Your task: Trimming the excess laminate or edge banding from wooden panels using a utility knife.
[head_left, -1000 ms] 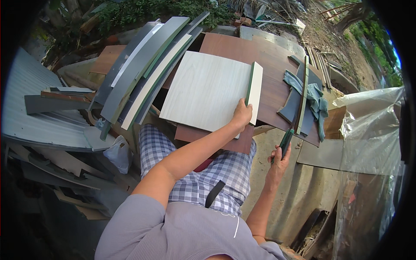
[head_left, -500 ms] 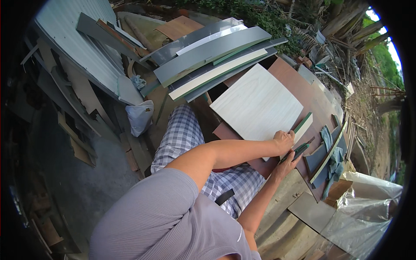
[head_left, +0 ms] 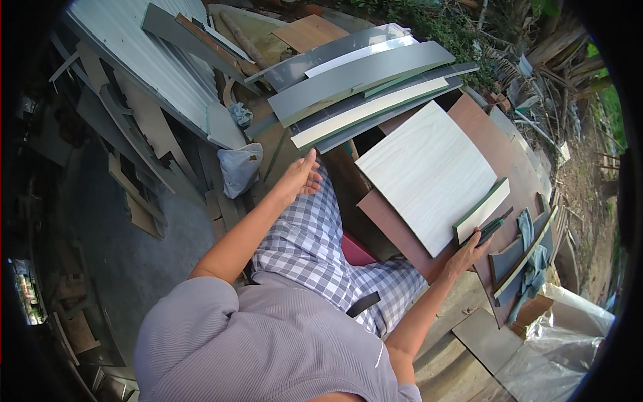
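Observation:
My left hand [head_left: 300,181] is open, fingers apart, and reaches toward the near end of a cream strip [head_left: 368,114] with a green edge. Whether a fingertip touches that strip I cannot tell. In my right hand [head_left: 470,250] is a green and black utility knife [head_left: 493,229], its blade tip pointing away to the upper right. Just beyond that hand, a short cream block with green edging [head_left: 482,211] lies along the right edge of a pale wood-grain panel [head_left: 429,174]. Both rest on a larger reddish-brown board [head_left: 512,157].
Long grey boards [head_left: 362,80] are stacked with the cream strip. On the right are a blue-grey cloth [head_left: 534,275] and dark offcuts [head_left: 507,266]. A white bag [head_left: 239,171] sits at left, below corrugated sheeting [head_left: 144,50]. Clear plastic sheeting [head_left: 549,348] covers things at lower right.
My left hand has left the short cream block and swung left to the stacked strips, opening. My right hand still holds the knife beside the block. The view has shifted slightly.

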A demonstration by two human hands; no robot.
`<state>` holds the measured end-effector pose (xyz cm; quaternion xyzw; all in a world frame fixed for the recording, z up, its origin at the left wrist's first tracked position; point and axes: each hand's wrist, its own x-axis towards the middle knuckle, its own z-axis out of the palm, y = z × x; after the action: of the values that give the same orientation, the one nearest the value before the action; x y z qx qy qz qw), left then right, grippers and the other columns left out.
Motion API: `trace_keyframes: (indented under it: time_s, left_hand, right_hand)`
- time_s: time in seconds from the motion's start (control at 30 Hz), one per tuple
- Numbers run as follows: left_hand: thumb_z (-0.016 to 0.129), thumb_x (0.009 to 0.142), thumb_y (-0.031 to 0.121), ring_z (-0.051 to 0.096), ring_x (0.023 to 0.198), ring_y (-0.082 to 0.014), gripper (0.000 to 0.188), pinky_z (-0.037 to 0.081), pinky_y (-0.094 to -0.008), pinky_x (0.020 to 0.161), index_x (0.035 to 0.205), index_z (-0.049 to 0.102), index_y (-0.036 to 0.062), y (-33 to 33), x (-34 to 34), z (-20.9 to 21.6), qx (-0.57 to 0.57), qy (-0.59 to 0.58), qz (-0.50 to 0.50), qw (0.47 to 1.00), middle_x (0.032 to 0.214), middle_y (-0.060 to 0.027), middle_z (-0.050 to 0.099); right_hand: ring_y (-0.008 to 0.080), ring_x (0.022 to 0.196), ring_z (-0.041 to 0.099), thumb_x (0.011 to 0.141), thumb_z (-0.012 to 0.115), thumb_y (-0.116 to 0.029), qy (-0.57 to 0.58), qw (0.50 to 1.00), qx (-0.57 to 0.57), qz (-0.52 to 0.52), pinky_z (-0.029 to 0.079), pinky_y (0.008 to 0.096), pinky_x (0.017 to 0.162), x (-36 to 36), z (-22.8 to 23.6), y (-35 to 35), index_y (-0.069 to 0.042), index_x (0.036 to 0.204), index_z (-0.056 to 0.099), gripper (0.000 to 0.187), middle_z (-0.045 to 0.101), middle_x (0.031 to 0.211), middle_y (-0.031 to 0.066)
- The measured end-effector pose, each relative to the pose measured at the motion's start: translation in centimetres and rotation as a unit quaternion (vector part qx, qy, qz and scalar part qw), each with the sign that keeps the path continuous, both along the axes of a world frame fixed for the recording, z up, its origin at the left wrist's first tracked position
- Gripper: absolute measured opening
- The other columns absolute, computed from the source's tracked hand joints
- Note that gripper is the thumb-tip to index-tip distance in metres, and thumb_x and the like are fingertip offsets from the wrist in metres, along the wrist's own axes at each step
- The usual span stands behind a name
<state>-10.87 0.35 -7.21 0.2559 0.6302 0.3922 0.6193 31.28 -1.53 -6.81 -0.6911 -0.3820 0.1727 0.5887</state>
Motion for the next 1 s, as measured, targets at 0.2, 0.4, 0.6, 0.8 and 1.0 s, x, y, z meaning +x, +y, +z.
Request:
trace_keyframes:
  time_s: [0.2, 0.4, 0.6, 0.8, 1.0]
  left_hand:
    - [0.060, 0.079, 0.063, 0.059, 0.096, -0.0316, 0.087, 0.050, -0.0432, 0.085, 0.129, 0.034, -0.0030, 1.7, -4.7, -1.8, 0.034, -0.138, 0.093, 0.985, 0.113, -0.0227, 0.053]
    - [0.065, 0.086, 0.037, 0.057, 0.106, -0.0356, 0.057, 0.047, -0.0465, 0.091, 0.122, 0.045, -0.0022, 3.0, -5.6, -1.7, 0.066, -0.244, 0.101, 0.962, 0.118, -0.0239, 0.053]
    - [0.058, 0.092, 0.024, 0.060, 0.105, -0.0307, 0.035, 0.049, -0.0416, 0.092, 0.115, 0.050, -0.0009, 2.0, -4.2, -0.1, 0.100, -0.207, 0.091, 0.969, 0.113, -0.0184, 0.058]
    - [0.056, 0.094, 0.021, 0.062, 0.103, -0.0296, 0.029, 0.050, -0.0399, 0.091, 0.113, 0.049, 0.0004, 0.8, -1.1, 2.5, 0.186, -0.182, 0.098, 0.960, 0.113, -0.0182, 0.058]
    - [0.054, 0.094, 0.022, 0.059, 0.107, -0.0249, 0.028, 0.048, -0.0400, 0.096, 0.112, 0.046, 0.0027, 1.1, 1.7, 6.5, 0.365, -0.050, 0.187, 0.911, 0.112, -0.0127, 0.057]
  right_hand:
    - [0.0223, 0.109, 0.050, 0.097, 0.045, -0.023, -0.093, 0.995, 0.022, -0.005, 0.037, 0.0352, 0.097, -1.2, 0.3, -0.4, 0.001, 0.138, 0.033, 0.049, 0.053, 0.115, 0.0139]
    - [0.0307, 0.114, 0.049, 0.094, 0.048, -0.013, -0.296, 0.951, -0.041, 0.077, 0.039, 0.0388, 0.095, -1.3, 1.1, -0.9, -0.006, 0.137, 0.039, 0.044, 0.050, 0.124, 0.0159]
    - [0.0309, 0.115, 0.049, 0.092, 0.050, -0.011, -0.327, 0.940, -0.076, 0.060, 0.039, 0.0389, 0.095, 0.5, 1.1, -1.5, -0.008, 0.137, 0.040, 0.046, 0.051, 0.123, 0.0150]
    - [0.0310, 0.115, 0.049, 0.091, 0.051, -0.009, -0.299, 0.948, -0.088, 0.068, 0.039, 0.0394, 0.096, -0.5, 2.5, -2.0, -0.008, 0.135, 0.043, 0.044, 0.052, 0.123, 0.0141]
    - [0.0303, 0.120, 0.047, 0.088, 0.053, -0.006, -0.406, 0.901, -0.068, 0.138, 0.038, 0.0392, 0.100, -1.5, 2.6, -2.0, -0.010, 0.130, 0.049, 0.042, 0.051, 0.126, 0.0131]
